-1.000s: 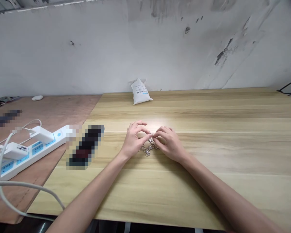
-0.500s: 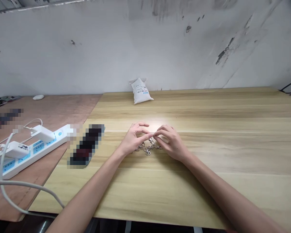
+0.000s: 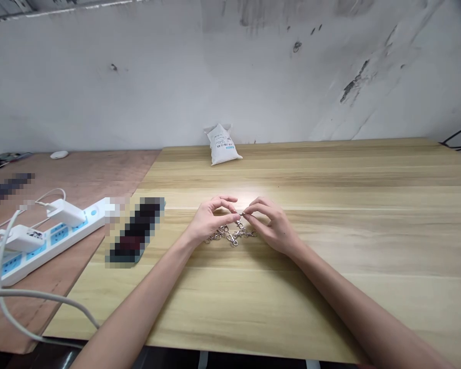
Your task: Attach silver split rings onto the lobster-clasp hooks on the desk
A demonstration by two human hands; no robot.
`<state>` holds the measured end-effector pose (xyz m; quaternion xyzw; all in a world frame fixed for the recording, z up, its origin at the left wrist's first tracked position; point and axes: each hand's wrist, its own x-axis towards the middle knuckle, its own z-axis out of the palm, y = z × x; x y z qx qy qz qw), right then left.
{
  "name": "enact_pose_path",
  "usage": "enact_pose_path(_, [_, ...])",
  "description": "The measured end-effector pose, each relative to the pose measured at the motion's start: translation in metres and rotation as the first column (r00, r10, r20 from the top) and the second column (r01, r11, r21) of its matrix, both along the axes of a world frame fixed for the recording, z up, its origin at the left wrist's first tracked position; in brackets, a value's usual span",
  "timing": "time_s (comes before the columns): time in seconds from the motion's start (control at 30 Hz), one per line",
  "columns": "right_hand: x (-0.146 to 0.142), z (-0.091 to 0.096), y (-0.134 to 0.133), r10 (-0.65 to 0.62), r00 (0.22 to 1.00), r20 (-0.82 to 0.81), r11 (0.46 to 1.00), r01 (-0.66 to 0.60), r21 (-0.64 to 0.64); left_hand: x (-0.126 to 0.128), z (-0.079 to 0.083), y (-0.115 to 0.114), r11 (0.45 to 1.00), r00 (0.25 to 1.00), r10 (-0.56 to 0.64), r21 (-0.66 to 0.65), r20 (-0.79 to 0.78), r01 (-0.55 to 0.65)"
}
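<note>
At the middle of the pale wooden table [image 3: 330, 246], nearer its left edge than its right, our left hand [image 3: 208, 221] and right hand [image 3: 273, 226] meet fingertip to fingertip. Each pinches narrowly a raised part of the metal chain [image 3: 232, 234], whose other links lie heaped on the wood between them. A white pouch [image 3: 222, 145] stands at the far edge. A power strip [image 3: 54, 231] lies beyond the left edge.
</note>
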<state>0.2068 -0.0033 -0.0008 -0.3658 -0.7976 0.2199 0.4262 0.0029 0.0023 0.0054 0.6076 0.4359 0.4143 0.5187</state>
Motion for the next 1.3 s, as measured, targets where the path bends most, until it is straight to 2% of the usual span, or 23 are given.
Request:
enact_pose_path(0.2, [0.001, 0.001, -0.001, 0.03, 0.989, -0.142, 0.986, -0.053, -0.159, -0.001, 0.001, 0.0, 1.0, 1.0, -0.011, 0.02, 0.006, 0.011])
enact_pose_path(0.27, [0.001, 0.002, -0.001, 0.023, 0.986, -0.165, 0.978, -0.056, -0.201, -0.002, 0.005, -0.001, 0.998, 0.998, -0.004, 0.059, -0.061, 0.007])
enact_pose_path(0.33, [0.002, 0.003, -0.001, 0.008, 0.987, -0.161, 0.976, -0.043, -0.214, -0.003, 0.008, -0.001, 0.981, 0.98, 0.033, 0.191, -0.196, 0.005])
enact_pose_path(0.4, [0.003, 0.004, 0.0, -0.011, 0.989, -0.148, 0.975, -0.022, -0.219, -0.005, 0.011, -0.001, 0.922, 0.924, 0.115, 0.384, -0.365, 0.037])
enact_pose_path(0.47, [0.003, 0.004, 0.001, -0.024, 0.988, -0.154, 0.967, -0.016, -0.256, -0.005, 0.011, -0.002, 0.837, 0.837, 0.22, 0.537, -0.501, 0.102])
enact_pose_path(0.57, [0.003, 0.004, 0.002, -0.024, 0.98, -0.195, 0.926, -0.052, -0.375, -0.004, 0.009, -0.003, 0.735, 0.72, 0.342, 0.65, -0.604, 0.196])
enact_pose_path(0.63, [0.002, 0.004, 0.002, -0.023, 0.974, -0.226, 0.892, -0.082, -0.446, -0.004, 0.007, -0.005, 0.679, 0.675, 0.398, 0.694, -0.621, 0.239])
enact_pose_path(0.7, [0.001, 0.005, 0.001, -0.028, 0.967, -0.252, 0.858, -0.106, -0.503, -0.003, 0.007, -0.006, 0.647, 0.651, 0.428, 0.715, -0.627, 0.263])
enact_pose_path(0.83, [-0.004, 0.002, 0.0, -0.031, 0.936, -0.351, 0.772, -0.201, -0.603, -0.001, 0.007, -0.007, 0.629, 0.61, 0.469, 0.726, -0.639, 0.277])
enact_pose_path(0.93, [-0.006, -0.003, 0.0, -0.011, 0.915, -0.404, 0.746, -0.261, -0.613, 0.0, 0.007, -0.008, 0.61, 0.588, 0.494, 0.738, -0.64, 0.29])
enact_pose_path(1.0, [-0.006, -0.005, 0.0, -0.017, 0.933, -0.361, 0.774, -0.216, -0.595, 0.001, 0.007, -0.008, 0.615, 0.604, 0.487, 0.739, -0.631, 0.276])
enact_pose_path(1.13, [-0.005, -0.005, 0.0, -0.049, 0.988, -0.144, 0.903, -0.017, -0.429, 0.001, 0.005, -0.007, 0.622, 0.639, 0.484, 0.749, -0.597, 0.229])
enact_pose_path(1.2, [-0.005, -0.005, -0.001, -0.03, 0.997, -0.076, 0.944, 0.003, -0.329, 0.002, 0.004, -0.007, 0.593, 0.649, 0.501, 0.773, -0.573, 0.225])
enact_pose_path(1.3, [-0.006, -0.006, -0.001, 0.017, 0.998, -0.059, 0.964, -0.032, -0.265, 0.004, 0.001, -0.008, 0.552, 0.669, 0.506, 0.8, -0.545, 0.235])
